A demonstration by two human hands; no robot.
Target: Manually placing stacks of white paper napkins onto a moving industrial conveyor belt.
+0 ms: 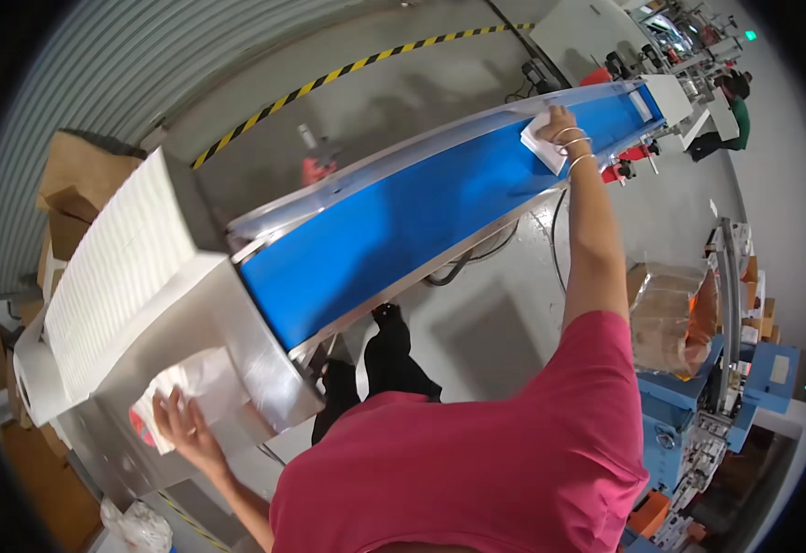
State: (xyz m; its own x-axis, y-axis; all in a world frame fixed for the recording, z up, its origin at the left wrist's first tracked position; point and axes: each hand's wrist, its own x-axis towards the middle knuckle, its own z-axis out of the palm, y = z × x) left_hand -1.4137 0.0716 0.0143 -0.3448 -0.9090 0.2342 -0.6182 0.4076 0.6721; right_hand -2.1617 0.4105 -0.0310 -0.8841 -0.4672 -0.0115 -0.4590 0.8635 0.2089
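My right arm reaches far out over a blue conveyor belt (403, 217). My right hand (564, 127), with thin bangles at the wrist, is closed on a small stack of white folded papers (539, 147) at the belt's surface. At the lower left, my left hand (183, 431) rests with spread fingers against a white paper bundle (211, 380) with a red patch at its end. That bundle lies on a metal tray (269, 373) beside the belt's near end. Behind it stands a long row of white paper pieces (122, 267), packed upright.
Cardboard boxes (76, 198) stand at the far left. Clear side rails (357, 180) edge the belt. Machinery (688, 55) and a person in green (735, 120) are beyond its far end. To the right are a brown bag (670, 318) and a blue machine (665, 433).
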